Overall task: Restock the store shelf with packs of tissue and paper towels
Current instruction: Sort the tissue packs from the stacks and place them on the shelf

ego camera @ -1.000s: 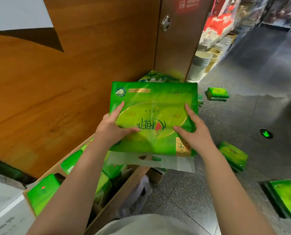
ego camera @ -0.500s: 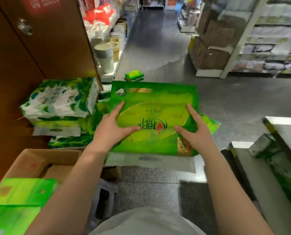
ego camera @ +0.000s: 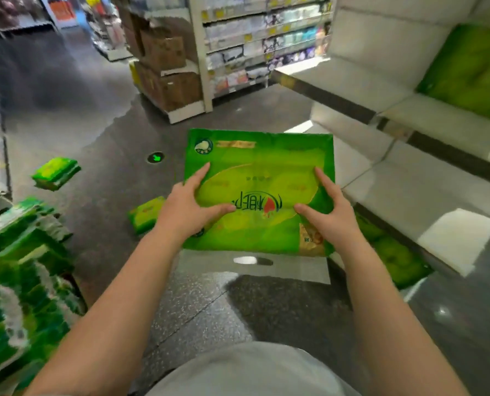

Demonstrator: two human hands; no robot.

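A large green tissue pack [ego camera: 261,172] with a clear handle flap on its near edge is held flat in front of me, above the floor. My left hand [ego camera: 189,210] grips its left side, thumb laid across the top. On the right side, my right hand [ego camera: 332,218] grips it the same way. The white store shelf [ego camera: 409,195] stands just to the right of the pack. One green pack [ego camera: 472,70] lies on an upper level of the shelf, and another green pack [ego camera: 392,252] lies low beside its base.
Two small green packs [ego camera: 56,172] [ego camera: 145,214] lie loose on the dark floor. A stack of green-and-white packs [ego camera: 24,281] stands at the left. Cardboard boxes [ego camera: 166,67] and a stocked far shelf [ego camera: 266,38] lie ahead across the aisle.
My view has swung right, from the wooden wall and carton to the aisle and the white shelf. The pack stays in both hands in the same hold.
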